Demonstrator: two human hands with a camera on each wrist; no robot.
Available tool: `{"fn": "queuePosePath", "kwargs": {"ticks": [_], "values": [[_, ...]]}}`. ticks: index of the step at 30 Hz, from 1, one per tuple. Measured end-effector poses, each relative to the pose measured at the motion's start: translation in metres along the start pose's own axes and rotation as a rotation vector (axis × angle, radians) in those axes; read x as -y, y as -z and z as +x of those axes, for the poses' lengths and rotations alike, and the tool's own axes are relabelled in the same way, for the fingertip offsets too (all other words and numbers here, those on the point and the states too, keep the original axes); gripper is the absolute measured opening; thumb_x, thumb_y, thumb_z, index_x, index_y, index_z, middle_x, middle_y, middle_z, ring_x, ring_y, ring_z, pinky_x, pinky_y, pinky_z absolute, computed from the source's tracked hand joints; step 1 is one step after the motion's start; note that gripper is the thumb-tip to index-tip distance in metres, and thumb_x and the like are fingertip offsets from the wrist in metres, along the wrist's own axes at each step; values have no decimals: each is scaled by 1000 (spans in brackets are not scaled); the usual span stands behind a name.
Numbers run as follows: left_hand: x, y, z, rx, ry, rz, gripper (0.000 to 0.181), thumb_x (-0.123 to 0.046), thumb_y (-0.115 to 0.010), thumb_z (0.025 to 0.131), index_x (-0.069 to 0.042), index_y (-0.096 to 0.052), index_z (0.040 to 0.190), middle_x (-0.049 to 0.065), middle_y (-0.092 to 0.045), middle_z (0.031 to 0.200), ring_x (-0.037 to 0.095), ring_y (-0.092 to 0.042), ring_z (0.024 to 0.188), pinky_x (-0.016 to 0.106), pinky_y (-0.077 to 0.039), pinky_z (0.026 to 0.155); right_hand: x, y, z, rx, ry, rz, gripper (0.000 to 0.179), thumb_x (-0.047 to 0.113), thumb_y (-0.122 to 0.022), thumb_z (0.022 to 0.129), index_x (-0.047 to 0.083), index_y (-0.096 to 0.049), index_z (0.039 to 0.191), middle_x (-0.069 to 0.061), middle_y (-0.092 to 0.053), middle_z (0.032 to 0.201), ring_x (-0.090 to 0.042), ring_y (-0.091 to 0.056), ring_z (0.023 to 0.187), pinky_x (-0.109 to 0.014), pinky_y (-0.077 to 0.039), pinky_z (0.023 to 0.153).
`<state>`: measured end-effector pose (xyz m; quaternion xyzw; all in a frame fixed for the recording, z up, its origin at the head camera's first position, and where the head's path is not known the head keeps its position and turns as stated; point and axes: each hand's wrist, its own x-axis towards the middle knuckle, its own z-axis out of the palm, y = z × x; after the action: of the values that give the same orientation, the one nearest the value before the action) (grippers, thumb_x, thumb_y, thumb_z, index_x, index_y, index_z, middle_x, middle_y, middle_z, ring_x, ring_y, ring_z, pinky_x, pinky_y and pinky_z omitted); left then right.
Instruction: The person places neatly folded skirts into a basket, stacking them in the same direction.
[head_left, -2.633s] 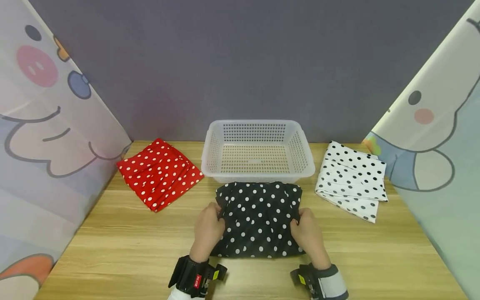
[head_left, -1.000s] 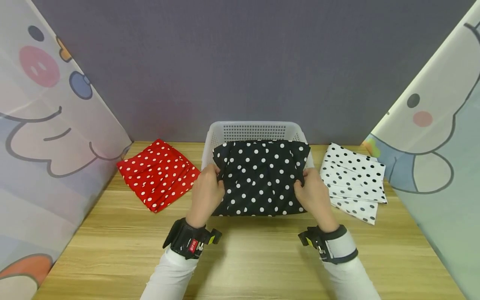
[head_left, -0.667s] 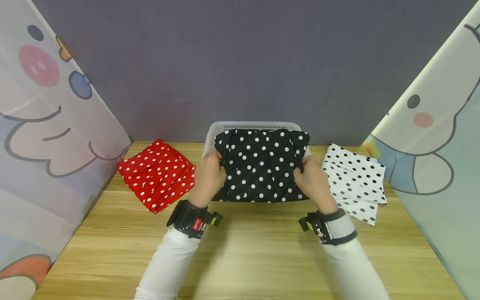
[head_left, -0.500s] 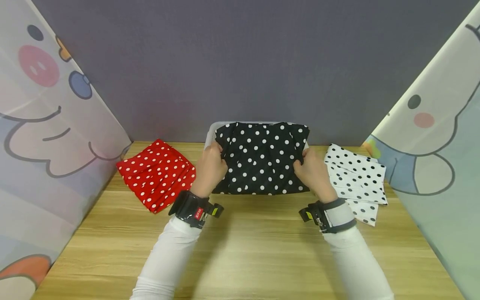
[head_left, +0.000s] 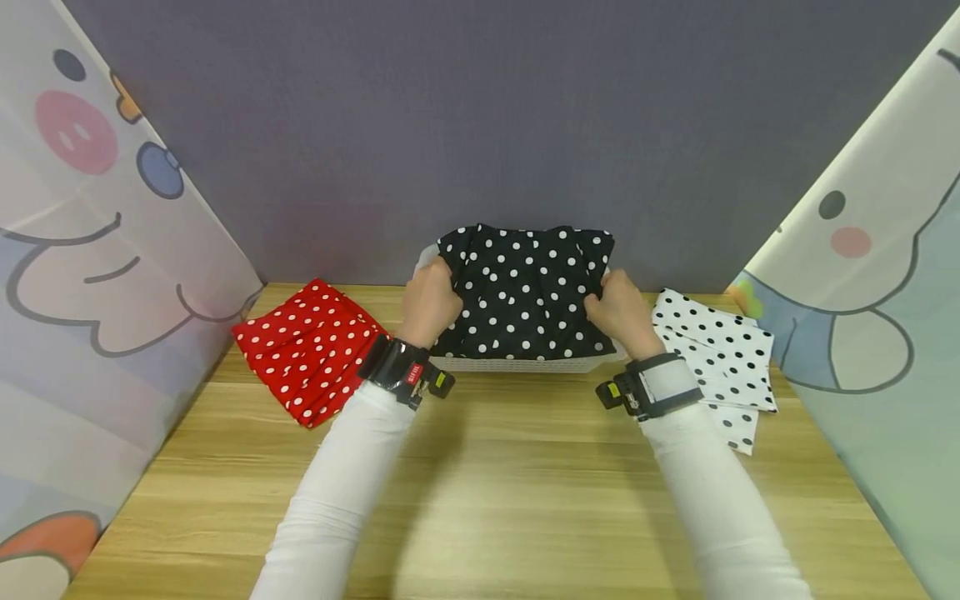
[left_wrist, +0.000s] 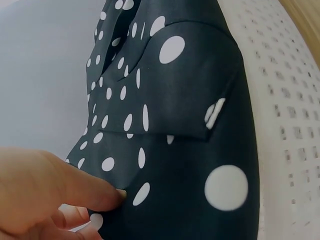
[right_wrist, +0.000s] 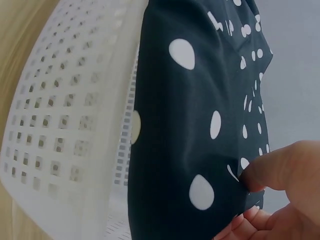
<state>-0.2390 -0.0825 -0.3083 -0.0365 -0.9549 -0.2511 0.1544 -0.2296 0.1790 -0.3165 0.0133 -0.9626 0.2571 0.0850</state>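
Observation:
A folded black cloth with white polka dots (head_left: 525,292) is stretched between my two hands, over the white perforated plastic basket (head_left: 517,365). My left hand (head_left: 431,302) pinches its left edge, thumb on top, as the left wrist view also shows the thumb (left_wrist: 95,192) pressed on the fabric. On the other side my right hand (head_left: 621,312) pinches the right edge. In the right wrist view the near edge of the cloth (right_wrist: 175,125) lies just inside the basket's rim (right_wrist: 107,120). Most of the basket's interior is hidden beneath the cloth.
To the left lies a folded red cloth with white dots (head_left: 311,354), partly behind the left wrist strap. A white cloth with black dots (head_left: 720,358) lies at the right. A grey wall panel (head_left: 525,117) rises behind the basket on the wooden table (head_left: 525,500).
Both hands have carried the black dotted cloth from the table in front of the basket forward, up and over it. The red and white cloths stay in place.

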Motion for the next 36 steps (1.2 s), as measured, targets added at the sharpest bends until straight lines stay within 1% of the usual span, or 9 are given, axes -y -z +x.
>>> {"fn": "queuePosePath", "kwargs": {"ticks": [3, 7, 14, 20, 26, 30, 32, 33, 36], "values": [[0, -1, 8, 17, 0, 2, 17, 4, -58, 69, 1, -56, 85, 15, -62, 79, 34, -62, 74, 47, -49, 61, 1, 1, 8, 27, -15, -10, 41, 14, -47, 83, -16, -44, 112, -30, -55, 99, -40, -56, 83, -49, -47, 68], [-1, -4, 18, 45, 24, 32, 22, 0, -61, 70, 2, -58, 92, 17, -64, 88, 35, -62, 82, 47, -50, 69, 1, 0, 18, 67, -24, -25, 42, 14, -47, 83, -17, -44, 111, -30, -55, 98, -41, -57, 82, -49, -48, 67], [1, -17, 32, 81, 64, 127, 27, -6, -64, 71, 3, -60, 96, 17, -65, 93, 33, -62, 86, 45, -50, 74, 0, -6, 36, 147, -52, -80, 46, 16, -48, 82, -18, -42, 113, -31, -56, 95, -41, -56, 83, -50, -48, 72], [7, -30, 38, 140, 117, 112, 26, -5, -63, 72, 3, -60, 96, 15, -63, 92, 30, -61, 84, 43, -52, 67, 3, -12, 46, 217, -49, -136, 38, 16, -51, 81, -16, -52, 101, -27, -60, 89, -29, -60, 63, -41, -50, 66], [12, -38, 44, 237, 164, 118, 28, -8, -62, 75, 4, -61, 101, 17, -63, 100, 30, -59, 90, 42, -51, 74, 4, -15, 54, 340, -83, -167, 33, 18, -50, 83, -13, -57, 94, -30, -60, 102, -27, -66, 57, -30, -53, 55], [14, -42, 46, 281, 159, 138, 31, -9, -60, 77, 4, -61, 105, 17, -64, 103, 30, -60, 93, 41, -50, 78, 2, -19, 59, 383, -105, -220, 41, 21, -52, 83, -14, -54, 104, -29, -60, 105, -19, -60, 47, -38, -53, 77], [15, -44, 48, 298, 150, 153, 32, -10, -59, 78, 3, -61, 106, 17, -64, 105, 30, -60, 94, 40, -49, 80, 1, -22, 62, 394, -113, -246, 46, 23, -52, 83, -15, -53, 109, -28, -60, 105, -18, -60, 47, -43, -46, 91], [16, -45, 49, 310, 147, 160, 32, -11, -59, 79, 3, -61, 108, 17, -64, 107, 31, -60, 95, 40, -49, 81, 0, -23, 62, 398, -119, -251, 47, 23, -52, 83, -15, -52, 111, -27, -61, 105, -21, -62, 51, -45, -43, 95], [18, -50, 53, 342, 153, 168, 35, -12, -57, 80, 1, -60, 113, 17, -63, 112, 32, -59, 99, 41, -48, 85, -1, -26, 64, 410, -125, -264, 49, 22, -52, 82, -15, -52, 114, -27, -61, 105, -26, -62, 64, -44, -44, 93]]}}
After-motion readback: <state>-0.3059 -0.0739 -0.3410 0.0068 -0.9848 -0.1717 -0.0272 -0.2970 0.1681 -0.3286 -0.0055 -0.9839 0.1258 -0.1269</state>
